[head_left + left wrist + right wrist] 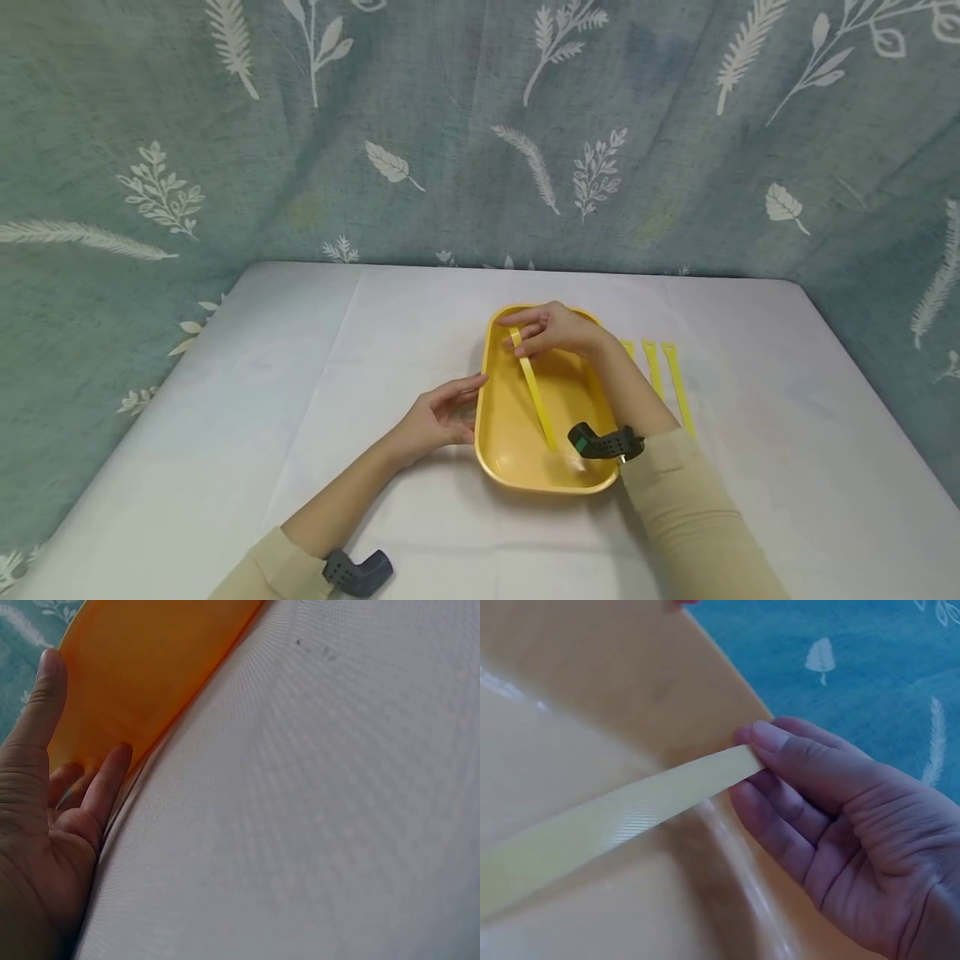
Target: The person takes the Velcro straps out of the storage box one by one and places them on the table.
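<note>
A yellow tray (491, 450) with a raised rim sits on the white-covered table. My left hand (435, 421) rests against its left side, fingers fairly straight; in the left wrist view the fingers (112, 776) touch the tray's outer wall (150, 667). Over the far part of the tray, my right hand (551, 329) pinches one end of a yellow plastic strip (535, 392). The strip slants down toward the tray's near end. Up close in the right wrist view, fine ridges show on the flat strip (630, 814), its end between thumb and fingers.
Several similar yellow strips (677, 383) lie side by side on the table right of the tray, partly hidden by my right forearm. The white cloth (360, 333) covers the table. A green leaf-patterned curtain (450, 142) hangs behind and at the sides.
</note>
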`<state>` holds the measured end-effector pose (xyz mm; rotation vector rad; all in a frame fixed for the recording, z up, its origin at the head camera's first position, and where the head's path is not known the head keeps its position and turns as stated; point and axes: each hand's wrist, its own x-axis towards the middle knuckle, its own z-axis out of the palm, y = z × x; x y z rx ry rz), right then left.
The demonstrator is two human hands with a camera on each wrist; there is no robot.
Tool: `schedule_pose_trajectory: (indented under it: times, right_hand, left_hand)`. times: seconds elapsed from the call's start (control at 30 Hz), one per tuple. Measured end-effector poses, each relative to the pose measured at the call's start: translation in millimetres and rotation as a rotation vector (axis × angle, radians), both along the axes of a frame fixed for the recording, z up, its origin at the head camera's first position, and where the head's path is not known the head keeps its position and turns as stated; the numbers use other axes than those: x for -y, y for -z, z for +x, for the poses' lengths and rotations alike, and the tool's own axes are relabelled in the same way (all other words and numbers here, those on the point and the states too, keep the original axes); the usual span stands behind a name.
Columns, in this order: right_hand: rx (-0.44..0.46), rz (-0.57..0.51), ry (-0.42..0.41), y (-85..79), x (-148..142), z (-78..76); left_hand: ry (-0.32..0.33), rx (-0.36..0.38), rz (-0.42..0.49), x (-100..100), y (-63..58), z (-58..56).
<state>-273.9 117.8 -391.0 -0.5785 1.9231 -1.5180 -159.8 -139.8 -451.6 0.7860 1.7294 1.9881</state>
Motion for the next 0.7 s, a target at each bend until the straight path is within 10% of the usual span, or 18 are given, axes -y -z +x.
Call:
schedule_pose_trajectory:
  times: [0.7]
  right_hand:
    - [0.054, -0.224, -0.172, -5.4, -2.1, -3.7]
  left_hand:
    - [-0.040, -0.038, 0.001, -2.8, -0.3, 6.4]
